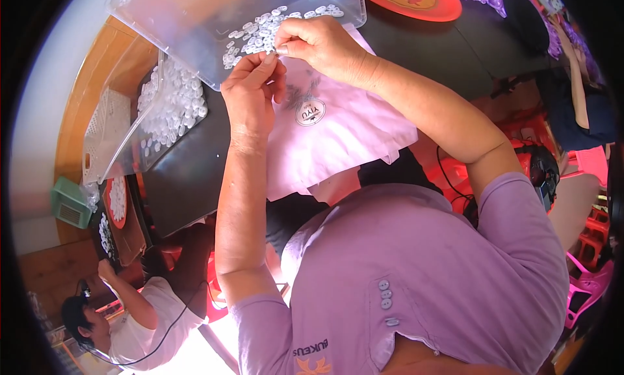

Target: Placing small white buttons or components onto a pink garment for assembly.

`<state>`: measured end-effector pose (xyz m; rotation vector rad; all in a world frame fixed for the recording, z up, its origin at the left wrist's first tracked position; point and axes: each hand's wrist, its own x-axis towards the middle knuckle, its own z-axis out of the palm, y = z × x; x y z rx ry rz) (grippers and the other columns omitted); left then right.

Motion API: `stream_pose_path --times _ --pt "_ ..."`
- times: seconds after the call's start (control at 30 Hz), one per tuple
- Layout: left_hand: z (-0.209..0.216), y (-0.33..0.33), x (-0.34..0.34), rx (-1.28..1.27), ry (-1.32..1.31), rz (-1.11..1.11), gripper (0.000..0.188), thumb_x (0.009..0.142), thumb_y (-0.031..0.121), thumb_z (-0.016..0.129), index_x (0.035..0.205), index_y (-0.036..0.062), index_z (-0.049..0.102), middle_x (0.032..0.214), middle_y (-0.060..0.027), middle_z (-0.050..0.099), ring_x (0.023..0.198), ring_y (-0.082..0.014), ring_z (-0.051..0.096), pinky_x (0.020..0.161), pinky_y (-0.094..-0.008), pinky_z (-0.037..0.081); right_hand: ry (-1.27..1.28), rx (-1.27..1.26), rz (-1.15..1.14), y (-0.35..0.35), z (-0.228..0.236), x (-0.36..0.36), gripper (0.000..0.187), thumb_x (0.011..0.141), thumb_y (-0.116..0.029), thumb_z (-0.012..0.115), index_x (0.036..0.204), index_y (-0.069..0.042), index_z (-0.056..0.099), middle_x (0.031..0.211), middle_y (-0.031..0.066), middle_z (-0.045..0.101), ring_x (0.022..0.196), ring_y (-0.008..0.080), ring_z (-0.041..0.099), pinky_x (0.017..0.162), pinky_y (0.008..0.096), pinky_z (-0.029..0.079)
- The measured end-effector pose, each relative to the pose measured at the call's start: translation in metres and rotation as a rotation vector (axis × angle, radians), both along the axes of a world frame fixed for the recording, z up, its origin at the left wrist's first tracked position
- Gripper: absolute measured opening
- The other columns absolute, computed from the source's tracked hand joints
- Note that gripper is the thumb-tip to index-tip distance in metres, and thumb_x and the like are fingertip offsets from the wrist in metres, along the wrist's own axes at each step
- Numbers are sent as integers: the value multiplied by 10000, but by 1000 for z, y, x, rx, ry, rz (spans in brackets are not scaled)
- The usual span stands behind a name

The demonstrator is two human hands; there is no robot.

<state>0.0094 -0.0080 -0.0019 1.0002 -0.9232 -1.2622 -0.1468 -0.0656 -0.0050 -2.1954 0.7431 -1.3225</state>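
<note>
My left hand [250,92] and my right hand [322,47] meet at the near edge of a clear plastic bin [195,14]. Both have thumb and fingers pinched together. Whatever sits between the fingertips is too small and too covered to name. Just beyond them, small white oval plastic pieces [260,32] lie in a loose heap on the bin's floor. Below my hands a pink cloth bag [344,134] with a round printed emblem is spread over my lap and against the table edge.
Left of the bin, another clear container [123,147] holds many similar white pieces [170,105] on the dark table [182,186]. A red round tray [416,1] lies at the far right. A person [143,310] works at lower left; another person's arm [575,82] shows at right.
</note>
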Motion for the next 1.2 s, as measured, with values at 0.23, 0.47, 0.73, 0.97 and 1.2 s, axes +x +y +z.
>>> stream_pose_path --times 0.23,0.47,0.73,0.97,1.2 --pt "0 2 0 -6 -122 60 100 879 71 635 867 -23 605 701 -71 613 526 -103 514 434 -233 347 69 -69 -4 -2 -4 2 84 841 -66 648 860 -12 588 695 85 612 613 174 576 585 302 460" --pt "-2 4 -3 -25 -193 120 103 865 75 657 837 -17 620 666 -50 607 510 -80 503 426 -211 349 100 -107 -23 3 -1 3 60 823 -77 597 852 -32 623 690 107 635 637 256 609 593 363 473" --pt "-2 5 -4 -44 -231 139 120 864 87 662 835 -24 625 665 -46 605 508 -77 502 429 -212 358 45 0 10 4 -5 5 59 830 -50 607 866 -8 625 607 73 588 546 125 543 519 295 428" --pt "-2 3 -2 -31 -166 108 113 855 81 672 834 -21 628 670 -52 610 509 -85 512 424 -217 358 124 11 -39 5 5 1 81 847 -87 629 872 -10 629 617 64 588 563 122 545 540 292 434" --pt "-1 4 -1 -25 -199 114 93 850 61 666 832 -22 630 673 -55 614 512 -87 521 421 -218 361 103 128 28 1 3 1 86 849 -99 634 859 -14 624 636 48 600 577 113 546 551 283 431"
